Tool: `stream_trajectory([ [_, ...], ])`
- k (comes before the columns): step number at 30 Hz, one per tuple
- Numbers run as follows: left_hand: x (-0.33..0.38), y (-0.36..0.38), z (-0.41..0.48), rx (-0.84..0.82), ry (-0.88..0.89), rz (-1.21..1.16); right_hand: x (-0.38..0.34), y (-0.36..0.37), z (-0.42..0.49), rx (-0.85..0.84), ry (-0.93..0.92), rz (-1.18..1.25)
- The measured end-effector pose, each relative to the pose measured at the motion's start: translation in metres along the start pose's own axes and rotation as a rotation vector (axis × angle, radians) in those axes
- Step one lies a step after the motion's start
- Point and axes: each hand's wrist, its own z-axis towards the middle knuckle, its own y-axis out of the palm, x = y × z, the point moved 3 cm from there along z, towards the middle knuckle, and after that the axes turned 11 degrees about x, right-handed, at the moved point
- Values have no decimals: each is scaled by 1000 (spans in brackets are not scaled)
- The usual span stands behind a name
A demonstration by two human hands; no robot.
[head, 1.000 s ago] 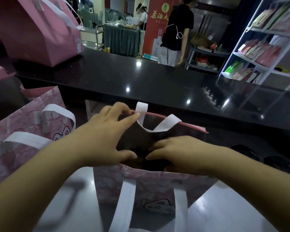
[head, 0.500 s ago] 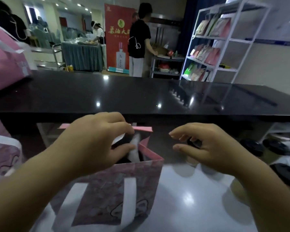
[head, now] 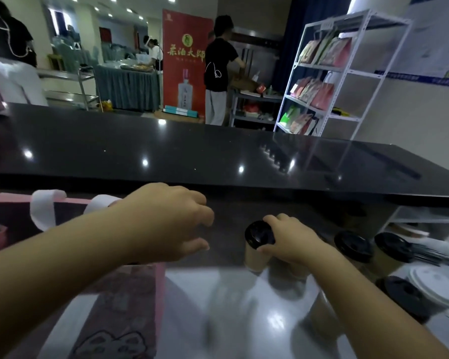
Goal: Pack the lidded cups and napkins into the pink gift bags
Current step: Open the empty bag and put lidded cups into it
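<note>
Lidded cup (head: 257,246), apparently unlabelled, in right hand (head: 293,240) grip.

1. Left hand (head: 166,224) hangs mid-air, palm down, fingers loosely curled, thumb sticking out, gripping nothing.
2. Right hand (head: 289,240) reaches further forward, fingers and thumb wrapped round the black-lidded tan paper cup (head: 258,244).
3. Both forearms bare.

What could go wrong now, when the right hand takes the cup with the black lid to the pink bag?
1. The right hand grips the cup near its black lid; if lifted by the lid, it might pop off.
2. Other lidded cups stand close by, so the arm could knock them.
3. The left hand is not holding the pink bag, which may collapse.
</note>
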Motion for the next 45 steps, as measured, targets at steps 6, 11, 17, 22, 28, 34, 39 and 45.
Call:
stream_trajectory([
  [6, 6, 12, 12, -29, -86, -27, 0, 34, 28, -92, 82, 60],
  [11, 7, 14, 9, 10, -139, -55, -2, 39, 31, -80, 75, 115],
  [17, -3, -9, -16, 178, -188, -133, -14, -9, 12, 257, 1, 320],
  [22, -36, -27, -52, 343, -252, -183, -42, -73, -14, 631, -115, 635],
  [28, -90, -31, -112, 422, -385, -199, -109, -125, -28, 745, -263, 928],
  [34, -130, -24, -160, 340, -402, -193, -194, -141, -25, 578, -360, 1212],
  [39, -156, -17, -194, 183, -349, -169, -261, -123, -25, 415, -414, 1200],
  [45, -172, -2, -210, 98, -370, -219, -295, -93, -21, 397, -399, 943],
])
